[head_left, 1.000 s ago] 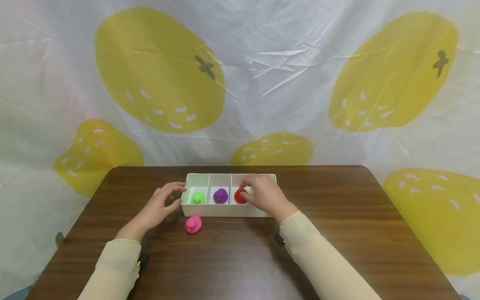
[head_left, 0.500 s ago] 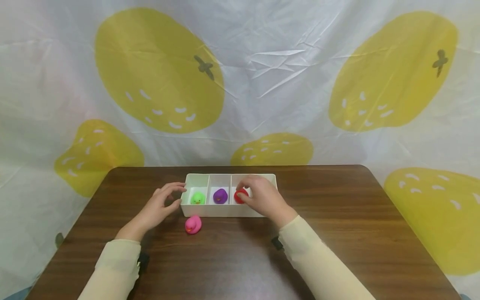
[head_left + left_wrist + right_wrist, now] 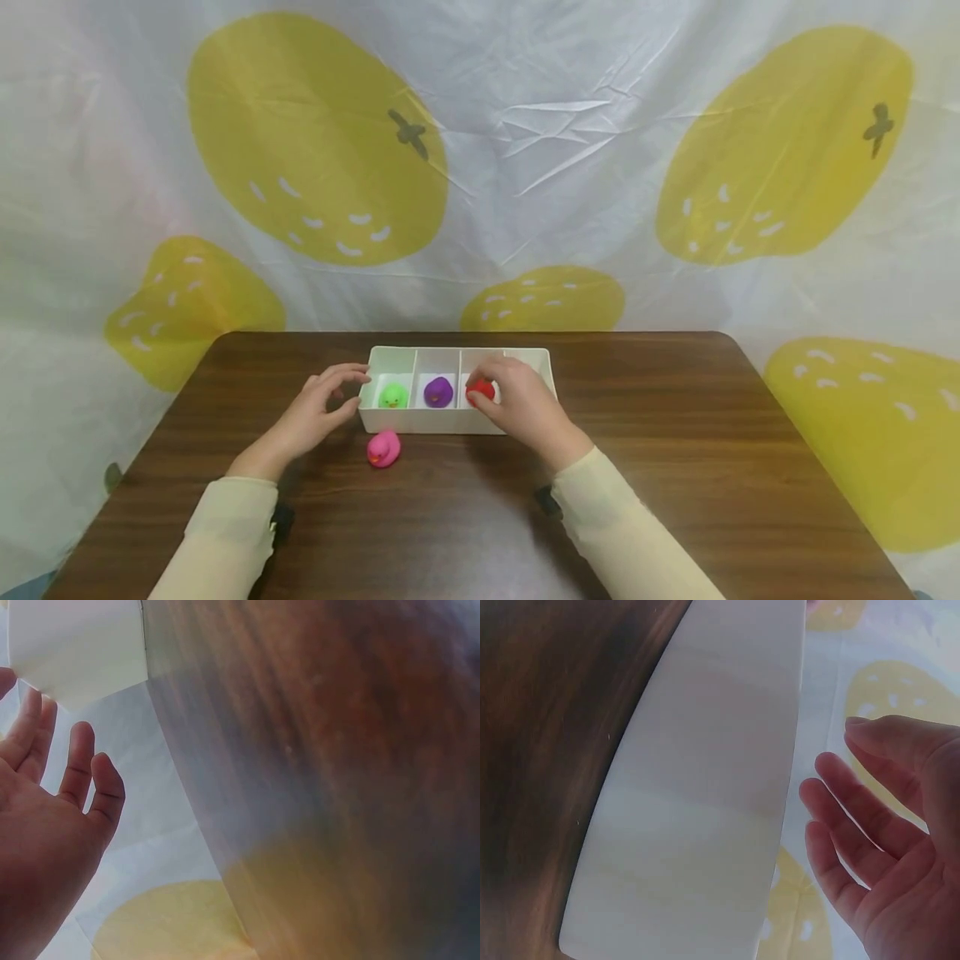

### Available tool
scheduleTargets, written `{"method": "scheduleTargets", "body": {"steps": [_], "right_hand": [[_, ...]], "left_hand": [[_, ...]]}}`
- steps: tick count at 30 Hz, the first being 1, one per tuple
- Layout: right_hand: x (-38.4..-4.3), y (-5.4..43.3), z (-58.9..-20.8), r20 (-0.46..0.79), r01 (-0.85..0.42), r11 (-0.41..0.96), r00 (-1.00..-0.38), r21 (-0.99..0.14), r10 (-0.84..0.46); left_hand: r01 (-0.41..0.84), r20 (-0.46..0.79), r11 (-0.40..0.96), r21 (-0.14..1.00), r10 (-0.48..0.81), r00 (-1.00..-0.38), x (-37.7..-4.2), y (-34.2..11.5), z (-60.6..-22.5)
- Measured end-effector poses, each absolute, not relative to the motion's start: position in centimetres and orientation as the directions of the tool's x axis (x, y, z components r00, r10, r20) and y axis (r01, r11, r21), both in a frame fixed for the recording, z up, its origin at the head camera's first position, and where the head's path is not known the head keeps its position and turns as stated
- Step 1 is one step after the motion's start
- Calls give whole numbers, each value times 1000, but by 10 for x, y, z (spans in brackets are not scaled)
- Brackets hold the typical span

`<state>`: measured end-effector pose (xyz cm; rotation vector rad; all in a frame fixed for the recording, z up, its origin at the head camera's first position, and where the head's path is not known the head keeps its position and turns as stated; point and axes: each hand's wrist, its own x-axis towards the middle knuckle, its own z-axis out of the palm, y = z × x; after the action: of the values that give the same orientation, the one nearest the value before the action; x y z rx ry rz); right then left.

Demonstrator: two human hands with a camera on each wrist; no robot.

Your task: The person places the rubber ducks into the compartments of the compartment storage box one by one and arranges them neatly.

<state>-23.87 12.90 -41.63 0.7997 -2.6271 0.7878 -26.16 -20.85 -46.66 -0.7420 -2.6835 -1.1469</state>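
A long white tray with several compartments lies across the far part of the table. A green toy duck sits in its leftmost compartment, a purple toy duck in the one beside it, and a red toy duck in the third. My right hand hovers over the red duck, thumb and fingers apart; the right wrist view shows nothing between them. The fingertips of my left hand rest at the tray's left end. A pink toy duck lies on the table before the tray's left part.
The rightmost compartment is partly hidden behind my right hand. The brown wooden table ends just behind the tray, where a white curtain with yellow fruit shapes hangs.
My right hand has loosened its fingers from the red duck and drawn slightly toward me, so more of the duck shows. The left hand keeps its place at the tray.
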Motion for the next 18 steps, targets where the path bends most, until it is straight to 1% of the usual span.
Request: {"method": "scheduleTargets", "body": {"steps": [6, 13, 18], "right_hand": [[-230, 126, -417, 435, -598, 683, -793, -420, -427], [-221, 120, -418, 419, -596, 666, -798, -448, -433], [-215, 116, -421, 426, -617, 646, -783, -450, -453]], "left_hand": [[476, 284, 602, 641, 389, -876, -262, -208, -465], [478, 293, 596, 644, 385, -875, -261, -208, -465], [476, 293, 598, 645, 381, -877, -261, -207, -466]]}}
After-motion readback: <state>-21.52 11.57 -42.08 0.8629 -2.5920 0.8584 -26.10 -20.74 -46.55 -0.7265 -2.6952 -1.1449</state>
